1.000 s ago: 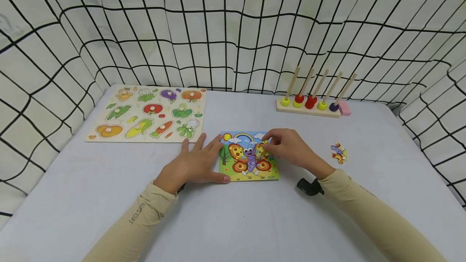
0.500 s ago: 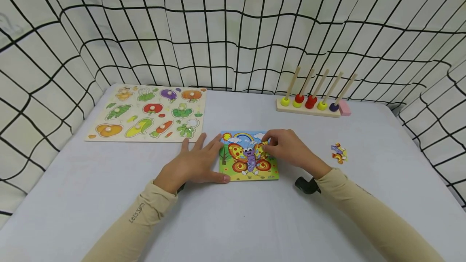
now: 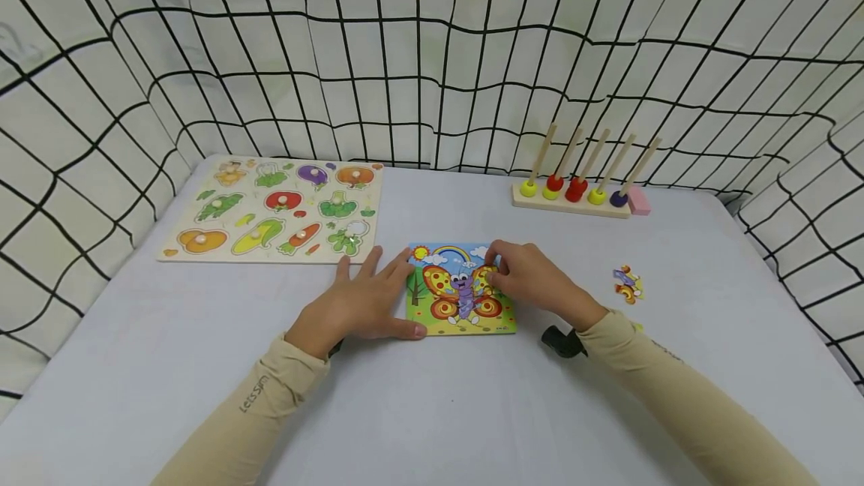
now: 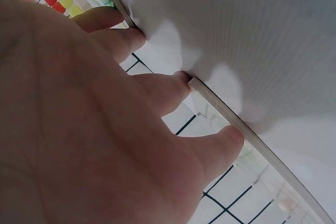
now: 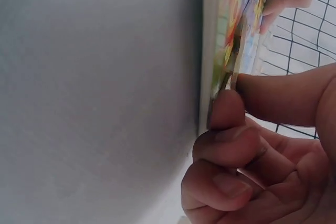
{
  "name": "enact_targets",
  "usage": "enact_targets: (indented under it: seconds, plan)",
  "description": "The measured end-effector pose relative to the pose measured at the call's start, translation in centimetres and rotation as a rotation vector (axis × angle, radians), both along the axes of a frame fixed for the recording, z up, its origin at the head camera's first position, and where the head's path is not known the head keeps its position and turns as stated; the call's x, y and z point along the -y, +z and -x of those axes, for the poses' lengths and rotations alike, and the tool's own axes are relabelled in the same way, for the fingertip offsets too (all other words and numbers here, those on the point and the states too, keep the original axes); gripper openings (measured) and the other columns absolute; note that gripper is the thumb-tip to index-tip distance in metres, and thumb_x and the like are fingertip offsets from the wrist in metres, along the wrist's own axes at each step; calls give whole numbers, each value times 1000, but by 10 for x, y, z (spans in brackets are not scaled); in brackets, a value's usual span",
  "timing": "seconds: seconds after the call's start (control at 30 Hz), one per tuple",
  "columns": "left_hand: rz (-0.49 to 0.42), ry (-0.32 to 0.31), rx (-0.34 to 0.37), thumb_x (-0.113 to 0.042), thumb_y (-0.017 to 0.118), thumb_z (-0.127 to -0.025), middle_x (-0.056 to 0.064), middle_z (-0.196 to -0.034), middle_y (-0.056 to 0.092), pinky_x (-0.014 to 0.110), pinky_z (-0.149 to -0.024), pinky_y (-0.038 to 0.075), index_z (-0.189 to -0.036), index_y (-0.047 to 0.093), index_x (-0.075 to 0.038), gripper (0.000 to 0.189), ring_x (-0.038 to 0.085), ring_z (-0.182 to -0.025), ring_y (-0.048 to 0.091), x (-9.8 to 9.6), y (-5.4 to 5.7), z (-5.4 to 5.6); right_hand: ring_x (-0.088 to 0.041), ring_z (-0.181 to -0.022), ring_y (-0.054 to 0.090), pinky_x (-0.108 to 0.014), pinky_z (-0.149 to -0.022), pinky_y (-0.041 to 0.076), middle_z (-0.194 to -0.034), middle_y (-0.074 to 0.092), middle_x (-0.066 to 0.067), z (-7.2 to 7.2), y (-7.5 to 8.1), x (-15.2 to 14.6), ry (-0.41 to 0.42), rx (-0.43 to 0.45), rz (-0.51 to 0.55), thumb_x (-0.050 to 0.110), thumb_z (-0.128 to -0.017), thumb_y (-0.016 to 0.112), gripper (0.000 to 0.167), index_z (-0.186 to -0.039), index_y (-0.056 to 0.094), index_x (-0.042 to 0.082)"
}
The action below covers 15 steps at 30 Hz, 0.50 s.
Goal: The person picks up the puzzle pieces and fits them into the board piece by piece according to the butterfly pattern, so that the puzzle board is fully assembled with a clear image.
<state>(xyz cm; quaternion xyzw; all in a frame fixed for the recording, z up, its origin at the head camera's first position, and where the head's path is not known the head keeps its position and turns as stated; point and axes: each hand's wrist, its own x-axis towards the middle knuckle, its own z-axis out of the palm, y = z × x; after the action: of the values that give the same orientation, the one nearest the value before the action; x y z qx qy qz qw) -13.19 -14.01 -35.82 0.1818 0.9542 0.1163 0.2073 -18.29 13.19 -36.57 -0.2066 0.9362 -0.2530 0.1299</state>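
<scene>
A small butterfly jigsaw puzzle (image 3: 464, 295) lies flat on the white table. My left hand (image 3: 358, 310) has its fingers spread at the puzzle's left edge, the thumb touching its lower left corner. In the left wrist view the fingers (image 4: 163, 93) look straight. Over the puzzle's upper right part, my right hand (image 3: 536, 280) pinches a thin puzzle piece (image 5: 234, 81) between thumb and index finger, at the butterfly's right wing. The other right fingers are curled. Much of that piece is hidden by the fingertips, so whether it lies flush cannot be told.
Loose puzzle pieces (image 3: 629, 285) lie to the right, with a yellow bit (image 3: 638, 327) beside the right sleeve. A vegetable peg board (image 3: 270, 208) stands at back left. At back right are a bead-and-peg stand (image 3: 570, 206) and a pink block (image 3: 638, 201). Black netting (image 3: 418, 81) surrounds the table.
My right forearm has shifted slightly left, uncovering a yellow bit beside the sleeve. The right fingers have tilted a little at the wing. My left hand and the puzzle stay put.
</scene>
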Motion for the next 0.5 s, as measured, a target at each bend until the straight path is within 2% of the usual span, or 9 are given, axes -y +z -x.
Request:
enact_targets:
  seconds: [0.37, 0.5]
  plan:
    - [-4, 2, 1, -65, 76, -92, 11, -179, 12, 80, -119, 0, -170, 26, -6, 110, 49, -161, 4, 0, 0, 1, -19, -68, 54, -29, -61, 45, -77, 60, -5, -1, -1, 2, 2, -14, -6, 10, -102, 73, 21, -118, 64, 1]
    - [-1, 0, 0, -64, 76, -92, 11, -179, 12, 80, -119, -1, -170, 25, -6, 110, 49, -161, 3, 0, 0, 1, -19, -69, 55, -30, -62, 44, -79, 61, -6, 1, -1, 3, -25, 15, -24, 13, -102, 74, 23, -119, 63, 2]
